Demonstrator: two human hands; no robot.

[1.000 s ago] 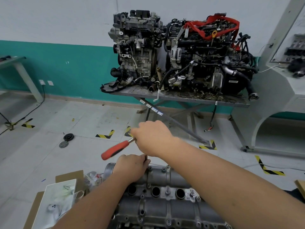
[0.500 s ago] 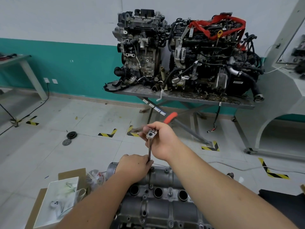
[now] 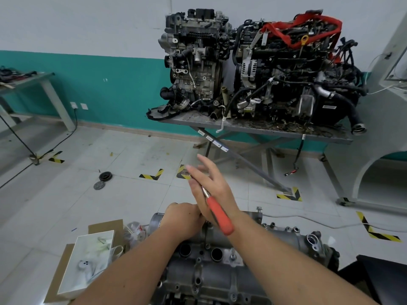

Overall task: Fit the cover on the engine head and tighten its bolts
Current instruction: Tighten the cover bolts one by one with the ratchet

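Right hand (image 3: 212,190), fingers spread, carries a red-handled steel ratchet wrench (image 3: 217,211) against its palm – left hand (image 3: 184,219) curls, fingertips hidden, on the near grey aluminium engine cover (image 3: 220,267).

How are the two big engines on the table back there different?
The left engine is mostly bare grey metal; the right engine is darker and wider, tangled in black hoses and wires. Only the right engine has a red strap across its top. Both sit side by side on the same metal table.

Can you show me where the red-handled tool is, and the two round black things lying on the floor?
red-handled tool (image 3: 219,214), head view, middle of red grip.
upper black disc (image 3: 105,176), head view, its centre.
lower grey-black disc (image 3: 99,185), head view, its centre.
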